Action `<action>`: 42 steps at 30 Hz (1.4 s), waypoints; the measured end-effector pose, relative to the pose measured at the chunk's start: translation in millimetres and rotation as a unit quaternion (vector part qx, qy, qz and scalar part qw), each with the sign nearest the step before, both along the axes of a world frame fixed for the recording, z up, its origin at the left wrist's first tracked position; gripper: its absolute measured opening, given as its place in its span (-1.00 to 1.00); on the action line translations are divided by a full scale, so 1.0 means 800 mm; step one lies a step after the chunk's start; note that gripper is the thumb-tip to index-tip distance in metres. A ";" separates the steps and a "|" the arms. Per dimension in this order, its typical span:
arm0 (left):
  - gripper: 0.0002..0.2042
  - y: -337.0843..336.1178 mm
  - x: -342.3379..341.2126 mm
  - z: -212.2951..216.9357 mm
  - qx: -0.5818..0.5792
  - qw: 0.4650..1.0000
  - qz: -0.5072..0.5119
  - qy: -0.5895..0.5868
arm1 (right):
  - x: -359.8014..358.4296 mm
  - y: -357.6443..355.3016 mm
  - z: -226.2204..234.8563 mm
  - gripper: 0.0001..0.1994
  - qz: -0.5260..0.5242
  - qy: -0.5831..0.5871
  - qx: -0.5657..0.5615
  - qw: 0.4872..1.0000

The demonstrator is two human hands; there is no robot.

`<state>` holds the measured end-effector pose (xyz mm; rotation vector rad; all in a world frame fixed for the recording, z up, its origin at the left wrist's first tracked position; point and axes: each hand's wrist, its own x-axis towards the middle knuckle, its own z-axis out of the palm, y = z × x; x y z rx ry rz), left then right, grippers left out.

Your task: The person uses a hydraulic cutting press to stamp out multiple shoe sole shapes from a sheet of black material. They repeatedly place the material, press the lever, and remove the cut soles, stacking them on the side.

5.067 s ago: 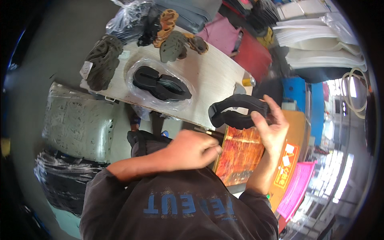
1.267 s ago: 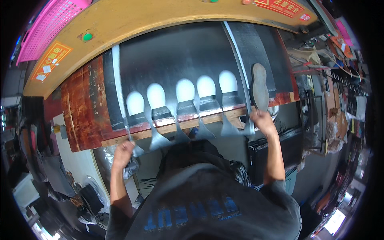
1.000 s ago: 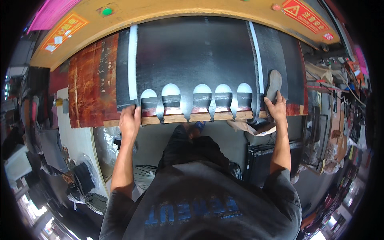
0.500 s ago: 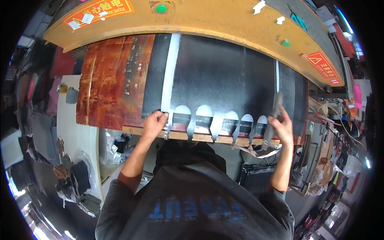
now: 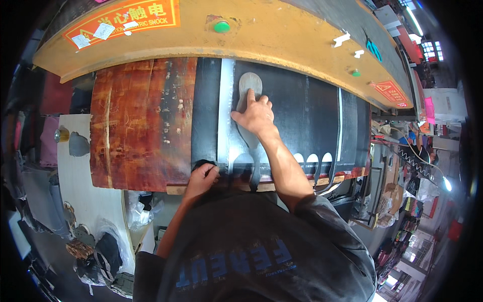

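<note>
A grey sole-shaped cutting die [image 5: 250, 81] lies on the black sheet [image 5: 292, 110], its rounded end toward the yellow beam. My right hand [image 5: 257, 115] is over its middle, index finger stretched along the top and thumb at the left side. Beside the die runs a pale strip [image 5: 225, 110]. My left hand [image 5: 202, 180] is closed at the sheet's near edge, by the strip's lower end. Dark material [image 5: 204, 164] bunches at its fingertips. Rounded cut-outs [image 5: 313, 159] line the near edge, partly hidden by my right arm.
The yellow press beam [image 5: 191, 38], with a green button [image 5: 221, 26], crosses the far side. A worn reddish-brown board [image 5: 141, 121] extends left. Teal-handled snips [image 5: 373, 49] rest beyond the beam at right. A coiled cable [image 5: 415, 163] hangs at the right.
My right hand has swung from the right end of the near edge to the sheet's left part, where the die now lies flat. My left hand stays by the strip, with dark material bunched at its fingers.
</note>
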<state>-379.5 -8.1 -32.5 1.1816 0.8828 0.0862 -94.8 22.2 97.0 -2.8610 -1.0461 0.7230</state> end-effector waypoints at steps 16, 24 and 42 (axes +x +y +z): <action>-0.76 0.096 0.070 0.011 0.220 0.972 -0.080 0.009 | 0.122 -0.087 -0.004 -0.42 -0.093 0.098 0.246 0.960; -0.87 0.175 0.180 0.005 0.535 0.842 -0.053 -0.050 | 0.100 0.095 0.023 -0.62 -0.007 0.410 0.406 0.816; -0.91 0.219 0.232 0.000 0.556 0.829 0.000 -0.063 | 0.124 -0.074 -0.147 -0.81 0.153 -0.125 0.325 0.925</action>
